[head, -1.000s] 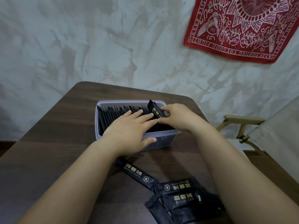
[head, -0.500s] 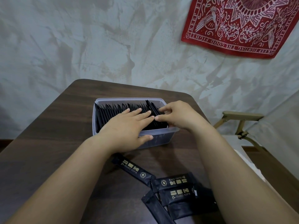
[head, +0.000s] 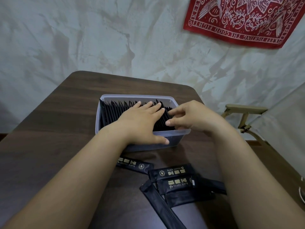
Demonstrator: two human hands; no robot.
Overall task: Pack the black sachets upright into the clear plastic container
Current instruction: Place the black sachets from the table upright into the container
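Observation:
A clear plastic container stands in the middle of the dark wooden table, filled with a row of upright black sachets. My left hand lies flat on top of the row, fingers apart, its thumb outside the container's front wall. At the row's right end my right hand pinches the last black sachet between fingertips and thumb; that sachet stands almost level with the others. Several loose black sachets with gold print lie on the table near me, between my forearms.
The brown table ends in rounded far corners close to a mottled pale wall. A red patterned cloth hangs at the upper right. The wooden arm of a folding chair sits just beyond the table's right edge.
The tilted sachet in my right hand has gone down into the right end of the row. My left hand has stayed flat on the row, sliding slightly further in.

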